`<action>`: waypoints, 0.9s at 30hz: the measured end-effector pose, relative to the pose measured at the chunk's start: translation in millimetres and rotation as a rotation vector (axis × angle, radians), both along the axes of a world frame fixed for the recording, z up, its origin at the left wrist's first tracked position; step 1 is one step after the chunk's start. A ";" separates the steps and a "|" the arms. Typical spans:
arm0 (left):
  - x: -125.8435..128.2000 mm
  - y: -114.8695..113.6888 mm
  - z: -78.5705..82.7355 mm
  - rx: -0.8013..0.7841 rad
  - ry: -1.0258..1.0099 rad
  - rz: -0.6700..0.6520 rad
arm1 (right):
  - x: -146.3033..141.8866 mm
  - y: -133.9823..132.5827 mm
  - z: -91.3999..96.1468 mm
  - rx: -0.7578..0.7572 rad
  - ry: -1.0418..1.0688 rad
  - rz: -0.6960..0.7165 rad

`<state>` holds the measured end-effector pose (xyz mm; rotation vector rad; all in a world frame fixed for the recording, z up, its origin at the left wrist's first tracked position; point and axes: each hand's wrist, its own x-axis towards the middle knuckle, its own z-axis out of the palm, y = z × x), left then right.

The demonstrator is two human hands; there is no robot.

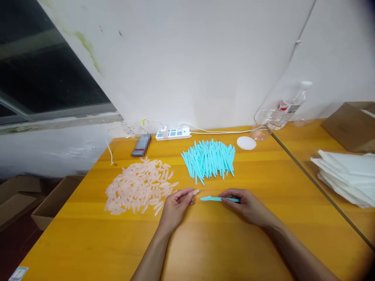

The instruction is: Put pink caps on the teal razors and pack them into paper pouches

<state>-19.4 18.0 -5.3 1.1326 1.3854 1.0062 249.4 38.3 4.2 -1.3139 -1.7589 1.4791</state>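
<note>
At a wooden table, a person's left hand pinches a small pale-pink piece, while the right hand grips a turquoise stick, its tip just apart from the piece at four o'clock. A heap of pink pieces spreads at ten o'clock from the left hand; piled turquoise sticks lie at one o'clock from the pinched piece. A white disc sits at twelve o'clock from the right hand.
</note>
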 end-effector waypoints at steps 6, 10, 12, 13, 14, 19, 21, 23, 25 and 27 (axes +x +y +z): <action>2.9 -7.8 -0.2 0.053 0.080 -0.058 | 3.3 1.7 -2.2 0.002 0.057 -0.018; 6.6 -9.6 1.7 0.082 0.101 -0.091 | 3.6 1.0 -0.9 -0.051 0.084 -0.012; 7.5 -10.0 2.0 0.109 0.120 -0.115 | 3.9 0.5 -0.2 -0.057 0.083 -0.011; 8.0 -10.3 1.8 0.122 0.129 -0.119 | 4.1 0.3 0.0 -0.055 0.081 -0.009; 8.6 -10.7 1.2 0.134 0.136 -0.122 | 4.0 0.0 0.0 -0.052 0.078 -0.006; 15.7 -12.7 -4.2 0.234 0.211 -0.204 | 1.1 -1.4 -2.6 0.043 0.022 0.056; 18.7 -12.6 -5.5 0.295 0.269 -0.258 | 0.1 -1.6 -5.0 0.132 -0.023 0.075; 19.9 -12.1 -6.0 0.353 0.329 -0.293 | 0.7 -1.2 -7.6 0.215 -0.071 0.075; 19.8 -11.7 -6.6 0.408 0.389 -0.313 | 2.9 -0.2 -10.1 0.275 -0.105 0.078; 19.4 -11.5 -7.7 0.475 0.463 -0.316 | 5.9 1.3 -12.5 0.350 -0.131 0.101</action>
